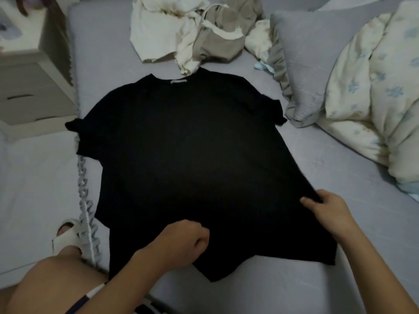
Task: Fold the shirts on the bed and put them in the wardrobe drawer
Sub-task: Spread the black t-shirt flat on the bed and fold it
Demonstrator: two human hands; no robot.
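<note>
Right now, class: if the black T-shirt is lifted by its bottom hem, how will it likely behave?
The black T-shirt will probably drape limply, since it lies flat along the bed. It looks light, thin cloth. Where both hands, left and right, grip the hem, it already bunches, so it should crease easily.

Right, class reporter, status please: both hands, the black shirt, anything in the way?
Left hand and right hand grip the hem of the black cotton T-shirt. Shirt flat, unfolded. Cream and beige crumpled clothes lie beyond the collar, clear.
</note>
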